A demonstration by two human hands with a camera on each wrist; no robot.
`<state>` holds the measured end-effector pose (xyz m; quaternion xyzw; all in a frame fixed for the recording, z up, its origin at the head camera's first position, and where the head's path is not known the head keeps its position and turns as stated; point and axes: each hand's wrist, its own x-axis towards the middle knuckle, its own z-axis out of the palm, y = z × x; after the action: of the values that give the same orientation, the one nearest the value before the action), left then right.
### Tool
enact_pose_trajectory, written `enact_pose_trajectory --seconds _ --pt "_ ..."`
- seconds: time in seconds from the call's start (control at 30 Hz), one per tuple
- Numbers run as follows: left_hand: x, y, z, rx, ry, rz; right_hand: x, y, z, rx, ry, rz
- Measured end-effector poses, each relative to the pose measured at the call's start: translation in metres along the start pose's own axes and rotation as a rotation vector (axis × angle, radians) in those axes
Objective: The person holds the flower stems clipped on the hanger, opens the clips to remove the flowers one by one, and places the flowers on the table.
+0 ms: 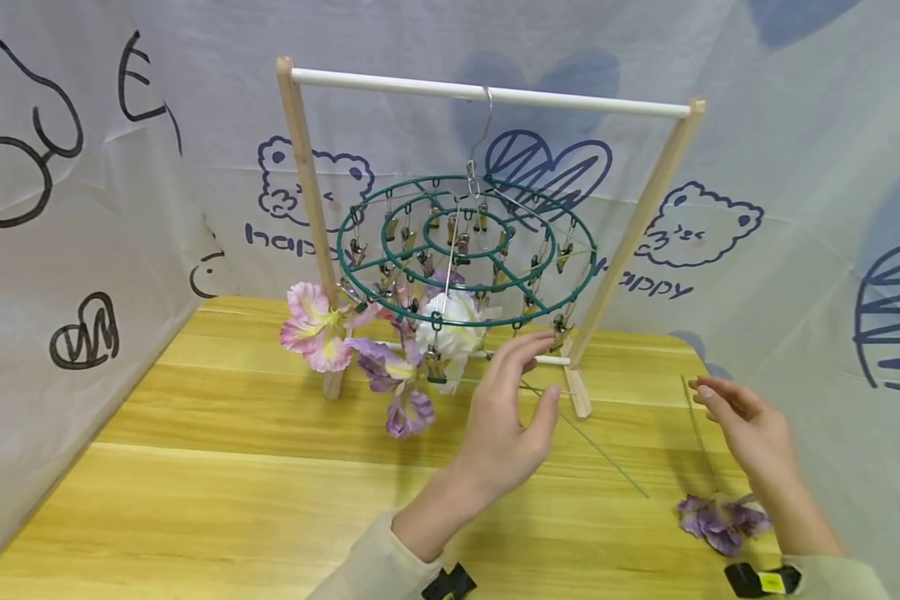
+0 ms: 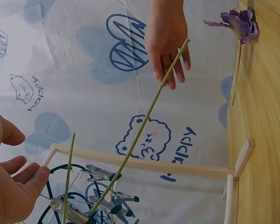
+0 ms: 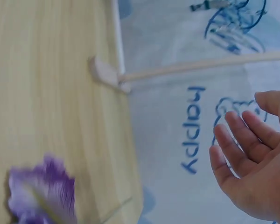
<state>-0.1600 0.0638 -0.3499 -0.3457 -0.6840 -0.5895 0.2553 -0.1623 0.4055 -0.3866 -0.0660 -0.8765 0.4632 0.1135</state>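
A green round clip hanger with several metal clips hangs by its hook from a white bar. Artificial flowers hang at its left and front: a pink one, a purple one and a white one. My left hand is raised at the hanger's front right edge, its fingers relaxed and near a clip. Green stems stick out past this hand. Over the table's right side, my right hand hovers with loosely bent fingers and an empty palm.
A wooden stand with a white top bar carries the hanger. On the wooden table, a loose purple flower lies at the right, below my right hand. Pale drawn-on sheets enclose the table.
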Motion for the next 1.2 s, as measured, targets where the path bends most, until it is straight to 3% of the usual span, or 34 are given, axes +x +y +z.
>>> enact_pose_trajectory --seconds 0.17,0.47,0.73,1.2 --pt "-0.003 -0.002 -0.009 0.014 0.032 0.015 -0.008 -0.017 0.009 0.088 0.031 -0.034" --pt "-0.010 -0.006 -0.026 0.072 0.067 0.007 -0.025 -0.047 0.030 0.270 0.059 -0.204" --pt "-0.014 -0.010 -0.033 0.126 0.058 -0.060 -0.041 -0.071 0.049 0.291 0.045 -0.246" --pt "-0.007 -0.015 -0.037 0.203 -0.020 -0.114 -0.071 -0.097 0.091 0.320 0.002 -0.368"
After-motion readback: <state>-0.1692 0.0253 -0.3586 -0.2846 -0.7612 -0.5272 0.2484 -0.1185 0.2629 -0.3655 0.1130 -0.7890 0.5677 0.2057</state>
